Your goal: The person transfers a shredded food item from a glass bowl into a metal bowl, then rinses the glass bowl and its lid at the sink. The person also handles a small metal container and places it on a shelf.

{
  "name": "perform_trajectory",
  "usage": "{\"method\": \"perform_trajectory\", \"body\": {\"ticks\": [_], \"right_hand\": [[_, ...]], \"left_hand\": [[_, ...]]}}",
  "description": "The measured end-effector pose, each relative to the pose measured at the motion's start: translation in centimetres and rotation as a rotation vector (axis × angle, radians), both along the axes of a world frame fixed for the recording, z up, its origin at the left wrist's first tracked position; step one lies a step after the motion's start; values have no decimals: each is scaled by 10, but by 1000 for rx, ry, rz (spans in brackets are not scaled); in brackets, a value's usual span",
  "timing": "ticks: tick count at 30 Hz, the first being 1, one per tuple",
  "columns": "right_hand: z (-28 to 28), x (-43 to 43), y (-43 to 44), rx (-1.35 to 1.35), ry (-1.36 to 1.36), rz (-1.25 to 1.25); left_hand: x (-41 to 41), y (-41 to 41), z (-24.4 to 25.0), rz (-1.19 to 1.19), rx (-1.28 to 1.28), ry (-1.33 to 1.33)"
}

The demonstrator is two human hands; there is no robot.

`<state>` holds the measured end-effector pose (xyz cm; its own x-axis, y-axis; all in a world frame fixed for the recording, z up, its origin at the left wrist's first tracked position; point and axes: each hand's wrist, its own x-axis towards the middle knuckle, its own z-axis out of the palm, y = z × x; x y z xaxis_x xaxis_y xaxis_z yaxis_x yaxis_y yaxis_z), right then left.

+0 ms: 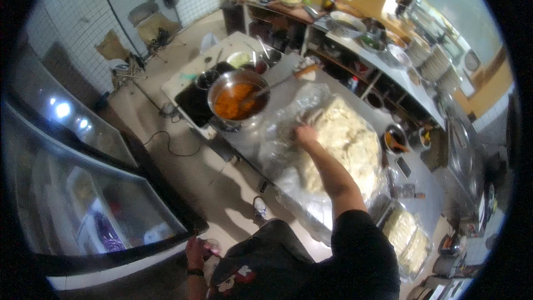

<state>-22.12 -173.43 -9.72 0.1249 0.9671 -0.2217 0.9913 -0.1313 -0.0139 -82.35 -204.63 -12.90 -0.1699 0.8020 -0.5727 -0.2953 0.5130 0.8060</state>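
On the steel table lies a large, pale, uneven mass of dough (354,146), with crumpled clear plastic film (277,141) under and around its left side. My right hand (307,134) reaches across the dough, its fingers closed on the film at the far left edge. Low on the left, beside my dark apron, my left hand (195,251) is at a small, clear, roundish object (213,246); blur hides its grip and what the object is. Beyond the film stands a steel pot (266,102) of orange-red sauce, with a long-handled utensil (272,87) leaning in it.
Wrapped pale blocks (406,237) fill a tray at the lower right. A phone (403,167) and a container of dark contents (394,138) are right of the dough. Bowls (238,60) stand behind the pot. A glass-topped freezer (125,212) borders the left; a cable (168,143) crosses the floor.
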Motion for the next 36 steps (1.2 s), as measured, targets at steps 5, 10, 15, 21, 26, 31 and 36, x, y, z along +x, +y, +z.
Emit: {"method": "perform_trajectory", "body": {"ticks": [5,10,15,21,26,31,36], "right_hand": [[25,-8,-14,476,461,-237],[28,-88,-110,413,1182,-406],[97,-249,-97,-31,1333,-237],[131,-307,-55,183,1014,-141],[155,-331,-33,385,872,-100],[120,-361,-23,310,1192,-355],[111,-330,-38,249,1326,-730]], "left_hand": [[29,71,35,-146,77,-28],[134,198,108,-463,-61,-508],[185,266,128,-651,-227,-806],[166,317,82,-493,-105,-580],[126,378,133,-1035,261,88],[129,394,30,-689,-125,-859],[125,417,119,-1160,-180,-381]]}}
